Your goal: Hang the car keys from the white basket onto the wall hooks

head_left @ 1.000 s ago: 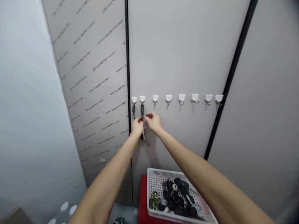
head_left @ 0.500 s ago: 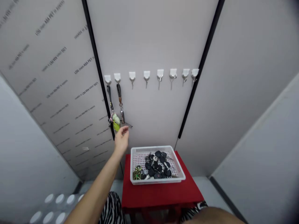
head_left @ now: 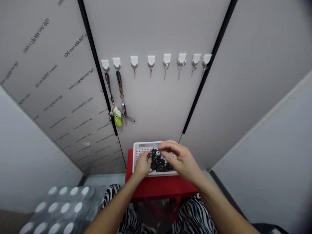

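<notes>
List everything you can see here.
wall hooks: eight, white with metal hooks, in a row on the wall panels
key straps: two, dark, hanging from the two leftmost hooks
charm: one, yellow-green, at the bottom of the leftmost strap
wall panels: several, grey, joined by black strips
basket: one, white, on the stool
stool: one, red, below the hooks
keys: many, mostly black, piled in the basket
bottles: several, white caps, on the floor at lower left
trousers: one pair, black and white zebra stripes, worn by the person
left hand: one, at the keys
right hand: one, over the keys
</notes>
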{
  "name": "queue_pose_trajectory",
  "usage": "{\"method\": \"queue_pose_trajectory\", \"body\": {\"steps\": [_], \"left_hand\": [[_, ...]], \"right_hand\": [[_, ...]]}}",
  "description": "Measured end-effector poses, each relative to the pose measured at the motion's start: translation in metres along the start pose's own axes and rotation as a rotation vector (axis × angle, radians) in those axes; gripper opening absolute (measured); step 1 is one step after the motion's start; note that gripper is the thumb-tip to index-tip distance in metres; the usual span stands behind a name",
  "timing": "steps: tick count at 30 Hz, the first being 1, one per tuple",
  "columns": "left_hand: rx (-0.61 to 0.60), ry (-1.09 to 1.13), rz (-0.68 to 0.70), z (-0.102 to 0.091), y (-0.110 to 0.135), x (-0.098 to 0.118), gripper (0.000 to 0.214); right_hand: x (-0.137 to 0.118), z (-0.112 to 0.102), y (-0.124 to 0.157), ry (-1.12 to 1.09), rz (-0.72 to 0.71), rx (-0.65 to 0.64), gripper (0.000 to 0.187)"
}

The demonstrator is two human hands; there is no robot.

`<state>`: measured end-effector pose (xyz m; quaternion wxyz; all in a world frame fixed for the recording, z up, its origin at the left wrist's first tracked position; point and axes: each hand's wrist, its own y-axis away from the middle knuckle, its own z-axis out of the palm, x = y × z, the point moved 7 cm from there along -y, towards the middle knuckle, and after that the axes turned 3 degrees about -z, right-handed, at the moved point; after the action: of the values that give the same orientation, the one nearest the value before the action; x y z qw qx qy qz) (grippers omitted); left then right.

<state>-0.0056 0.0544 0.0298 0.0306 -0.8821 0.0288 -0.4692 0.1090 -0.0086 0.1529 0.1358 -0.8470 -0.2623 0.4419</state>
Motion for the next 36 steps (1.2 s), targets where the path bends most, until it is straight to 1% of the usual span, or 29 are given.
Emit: {"method": "queue_pose_trajectory", "body": {"steps": [1, 2, 4, 5, 7, 9, 11, 13, 17, 20, 22, 24, 29, 32, 35, 36], "left_hand": [[0.006, -0.006, -0.019, -0.001, -0.001, -0.003, 0.028], [0.006, -0.012, -0.035, -0.002, -0.002, -0.005, 0.029], [-0.013, -0.013, -0.055, 0.0, -0.003, -0.009, 0.03], [-0.022, -0.009, -0.056, 0.001, -0.004, -0.01, 0.03], [-0.033, 0.004, -0.05, 0.004, -0.004, -0.012, 0.03], [-0.039, 0.016, -0.047, 0.005, -0.005, -0.014, 0.03], [-0.044, 0.032, -0.042, 0.006, -0.006, -0.016, 0.03], [-0.042, 0.039, -0.038, 0.006, -0.007, -0.018, 0.031], [-0.022, -0.003, -0.009, 0.004, -0.006, -0.017, 0.03], [-0.008, -0.031, 0.002, 0.002, -0.005, -0.015, 0.029], [0.0, -0.04, 0.0, 0.001, -0.005, -0.015, 0.029], [0.006, -0.049, 0.0, 0.0, -0.004, -0.014, 0.028], [0.014, -0.082, 0.015, -0.003, -0.001, -0.007, 0.025], [0.011, -0.066, 0.075, -0.005, 0.002, 0.001, 0.024], [-0.003, 0.036, 0.179, -0.006, 0.007, 0.012, 0.025], [-0.014, 0.089, 0.195, -0.006, 0.008, 0.013, 0.026]], "right_hand": [[0.021, 0.002, -0.006, 0.115, 0.055, 0.047, 0.018], [0.044, 0.007, -0.009, 0.225, 0.114, 0.029, 0.018], [0.081, 0.022, -0.006, 0.31, 0.184, -0.057, 0.02], [0.094, 0.03, -0.003, 0.323, 0.198, -0.11, 0.02], [0.108, 0.044, 0.004, 0.333, 0.2, -0.198, 0.021], [0.112, 0.055, 0.008, 0.359, 0.197, -0.265, 0.021], [0.111, 0.062, 0.008, 0.377, 0.195, -0.302, 0.021], [0.111, 0.066, 0.007, 0.39, 0.21, -0.303, 0.02], [0.114, 0.069, 0.006, 0.45, 0.273, -0.312, 0.011], [0.11, 0.068, 0.006, 0.435, 0.235, -0.276, 0.012], [0.109, 0.065, 0.006, 0.361, 0.225, -0.213, 0.012], [0.112, 0.061, 0.006, 0.249, 0.25, -0.138, 0.011], [0.13, 0.05, 0.008, -0.063, 0.375, 0.056, 0.01], [0.134, 0.051, 0.007, -0.267, 0.423, 0.101, 0.012], [0.127, 0.057, 0.003, -0.426, 0.445, 0.117, 0.014], [0.124, 0.059, 0.001, -0.456, 0.45, 0.115, 0.014]]}}
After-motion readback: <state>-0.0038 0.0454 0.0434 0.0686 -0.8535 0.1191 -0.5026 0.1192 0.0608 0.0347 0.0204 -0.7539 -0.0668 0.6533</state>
